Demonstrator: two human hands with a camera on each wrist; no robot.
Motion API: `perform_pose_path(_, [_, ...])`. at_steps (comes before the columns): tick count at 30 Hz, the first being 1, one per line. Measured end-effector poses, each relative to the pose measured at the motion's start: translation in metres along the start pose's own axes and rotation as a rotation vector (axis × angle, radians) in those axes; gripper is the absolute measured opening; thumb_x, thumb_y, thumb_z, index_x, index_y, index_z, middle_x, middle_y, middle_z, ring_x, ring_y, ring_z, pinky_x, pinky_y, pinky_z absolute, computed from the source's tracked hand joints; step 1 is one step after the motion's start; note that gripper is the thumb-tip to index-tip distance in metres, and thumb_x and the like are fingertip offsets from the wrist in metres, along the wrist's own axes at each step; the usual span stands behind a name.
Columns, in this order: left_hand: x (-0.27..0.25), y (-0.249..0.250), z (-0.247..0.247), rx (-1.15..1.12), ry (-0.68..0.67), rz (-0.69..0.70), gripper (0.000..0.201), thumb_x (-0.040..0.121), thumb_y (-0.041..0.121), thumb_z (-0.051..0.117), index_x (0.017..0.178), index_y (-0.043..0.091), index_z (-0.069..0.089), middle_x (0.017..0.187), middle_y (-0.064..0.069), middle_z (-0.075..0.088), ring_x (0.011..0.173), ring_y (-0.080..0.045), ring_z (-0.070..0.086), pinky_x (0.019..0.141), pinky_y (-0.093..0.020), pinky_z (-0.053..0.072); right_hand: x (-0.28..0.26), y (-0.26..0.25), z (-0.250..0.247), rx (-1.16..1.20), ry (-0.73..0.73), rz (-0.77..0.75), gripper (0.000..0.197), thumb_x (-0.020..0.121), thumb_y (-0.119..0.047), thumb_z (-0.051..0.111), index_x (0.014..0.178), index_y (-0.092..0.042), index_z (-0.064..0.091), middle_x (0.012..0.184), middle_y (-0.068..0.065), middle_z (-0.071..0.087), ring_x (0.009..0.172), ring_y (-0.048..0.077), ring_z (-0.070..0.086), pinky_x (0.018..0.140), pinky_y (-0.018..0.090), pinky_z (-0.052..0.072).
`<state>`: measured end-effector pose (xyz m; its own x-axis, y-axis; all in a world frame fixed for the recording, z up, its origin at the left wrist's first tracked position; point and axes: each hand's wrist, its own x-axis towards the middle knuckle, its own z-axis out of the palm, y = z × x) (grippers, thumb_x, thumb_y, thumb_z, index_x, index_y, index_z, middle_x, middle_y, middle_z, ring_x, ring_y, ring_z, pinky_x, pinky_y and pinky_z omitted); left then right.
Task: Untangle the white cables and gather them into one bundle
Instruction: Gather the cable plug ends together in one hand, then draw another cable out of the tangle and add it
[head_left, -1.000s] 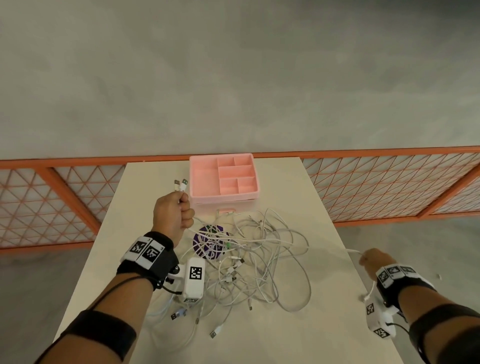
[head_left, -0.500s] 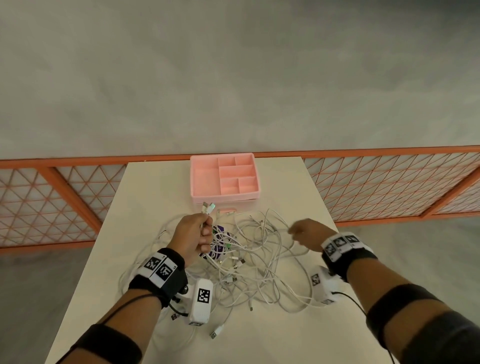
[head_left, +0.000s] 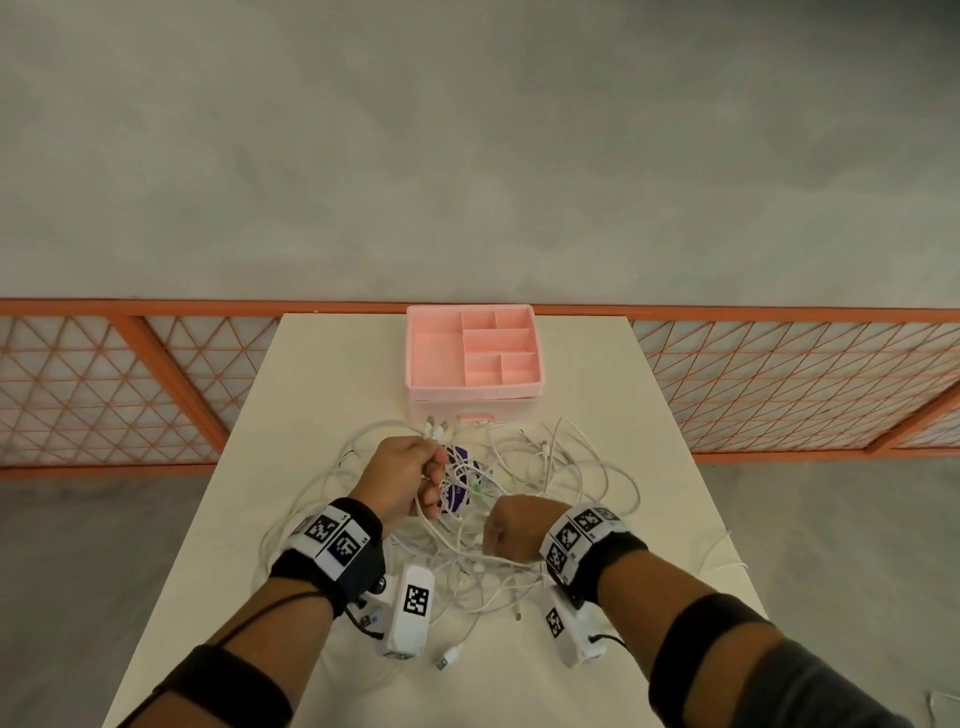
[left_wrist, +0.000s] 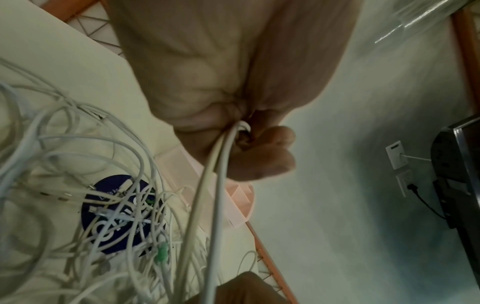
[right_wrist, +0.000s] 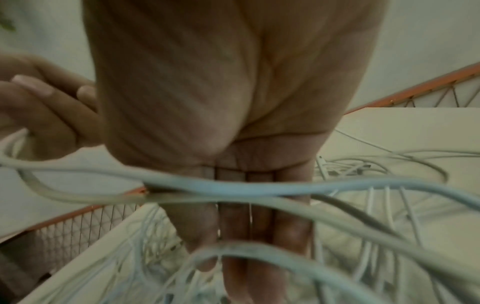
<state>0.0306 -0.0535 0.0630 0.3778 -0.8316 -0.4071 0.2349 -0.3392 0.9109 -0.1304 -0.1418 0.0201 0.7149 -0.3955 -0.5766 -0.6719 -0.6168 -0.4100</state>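
Note:
A tangle of white cables (head_left: 550, 467) lies mid-table over a purple disc (head_left: 457, 496). My left hand (head_left: 426, 478) is a fist gripping a few strands, their plug ends (head_left: 436, 428) sticking out toward the tray. In the left wrist view two strands (left_wrist: 218, 174) run down from that fist (left_wrist: 246, 144) into the pile. My right hand (head_left: 498, 530) sits close beside it, on the pile's near side. In the right wrist view its fingers (right_wrist: 259, 226) point down into the cables with the thumb against them, pinching a thin strand. Blurred cables cross in front.
A pink compartment tray (head_left: 421, 358) stands at the table's far edge, just beyond the pile. A loose plug (head_left: 447, 660) lies near the front, and one cable (head_left: 722, 545) trails to the right table edge. An orange lattice fence (head_left: 104, 395) runs behind the table.
My left hand came down from near the tray onto the pile. My right hand swung in from the far right edge to the pile beside the left.

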Motion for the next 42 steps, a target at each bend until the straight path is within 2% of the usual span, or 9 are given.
perform_pose_path(5, [-0.002,-0.008,0.004,0.08,-0.044,-0.025,0.031,0.106,0.014,0.04,0.084,0.002,0.056,0.058,-0.006,0.051,0.037,-0.016,0.043,0.04,-0.025,0.042,-0.002,-0.009,0.022,-0.039,-0.013,-0.071,0.023,0.091,-0.014,0.053,0.074,-0.017,0.069,0.071,-0.001,0.066,0.066,0.018,0.057,0.059,0.021,0.041])
perform_pose_path(8, [-0.001,-0.01,0.006,0.084,-0.045,-0.027,0.03,0.106,0.016,0.04,0.086,0.001,0.056,0.059,-0.006,0.051,0.037,-0.017,0.043,0.041,-0.027,0.044,-0.003,-0.012,0.031,-0.075,-0.117,-0.062,0.025,0.096,-0.018,0.052,0.104,-0.007,0.073,0.104,0.012,0.072,0.09,0.026,0.064,0.076,0.032,0.048])
perform_pose_path(13, [-0.004,-0.008,0.014,0.138,-0.097,-0.01,0.031,0.106,0.017,0.04,0.085,0.002,0.056,0.06,-0.007,0.051,0.038,-0.018,0.044,0.041,-0.027,0.044,-0.005,-0.009,0.041,-0.128,-0.185,-0.02,0.033,0.097,-0.013,0.046,0.121,-0.016,0.068,0.119,0.008,0.067,0.108,0.028,0.062,0.081,0.03,0.046])
perform_pose_path(21, [0.0,0.002,0.022,0.137,-0.097,0.043,0.03,0.107,0.017,0.04,0.088,0.001,0.057,0.059,-0.005,0.052,0.038,-0.016,0.045,0.04,-0.027,0.045,-0.007,0.006,0.022,-0.007,-0.206,-0.037,0.019,0.08,-0.024,0.076,0.099,-0.023,0.075,0.091,-0.005,0.068,0.089,0.013,0.06,0.082,0.03,0.051])
perform_pose_path(26, [0.002,0.007,0.018,0.115,-0.073,0.068,0.03,0.107,0.017,0.04,0.087,0.001,0.057,0.059,-0.004,0.05,0.038,-0.017,0.043,0.041,-0.026,0.042,-0.009,0.015,0.015,-0.085,-0.209,0.032,0.032,0.08,-0.029,0.077,0.112,-0.025,0.073,0.117,-0.002,0.069,0.11,0.02,0.061,0.098,0.038,0.05])
perform_pose_path(31, [-0.003,-0.004,0.018,0.193,-0.124,0.059,0.03,0.106,0.015,0.04,0.086,0.001,0.057,0.058,-0.005,0.052,0.04,-0.017,0.044,0.041,-0.025,0.042,-0.008,0.018,0.038,-0.1,-0.228,0.079,0.04,0.083,-0.018,0.074,0.122,-0.014,0.068,0.121,0.005,0.068,0.113,0.025,0.061,0.092,0.03,0.048])
perform_pose_path(37, [-0.006,-0.023,0.015,0.212,-0.126,0.003,0.031,0.106,0.016,0.041,0.085,0.001,0.058,0.061,-0.007,0.053,0.041,-0.017,0.045,0.041,-0.026,0.042,-0.01,0.014,0.063,-0.215,-0.086,0.117,0.013,0.087,-0.021,0.06,0.092,-0.014,0.069,0.096,0.005,0.069,0.09,0.028,0.065,0.083,0.034,0.053])
perform_pose_path(39, [-0.006,-0.024,0.014,0.212,-0.119,0.006,0.031,0.106,0.016,0.041,0.086,0.001,0.058,0.06,-0.006,0.053,0.042,-0.017,0.045,0.042,-0.025,0.042,-0.009,0.016,0.067,-0.217,-0.035,0.11,0.022,0.087,-0.026,0.047,0.069,-0.015,0.053,0.078,0.005,0.059,0.077,0.027,0.062,0.076,0.034,0.054])
perform_pose_path(42, [-0.006,-0.019,0.011,0.18,-0.103,0.024,0.032,0.107,0.017,0.041,0.086,0.001,0.058,0.059,-0.006,0.053,0.042,-0.016,0.044,0.042,-0.024,0.039,-0.012,0.017,0.054,-0.097,0.011,0.065,0.025,0.084,-0.028,0.047,0.061,-0.018,0.048,0.062,-0.004,0.051,0.064,0.021,0.055,0.061,0.023,0.046])
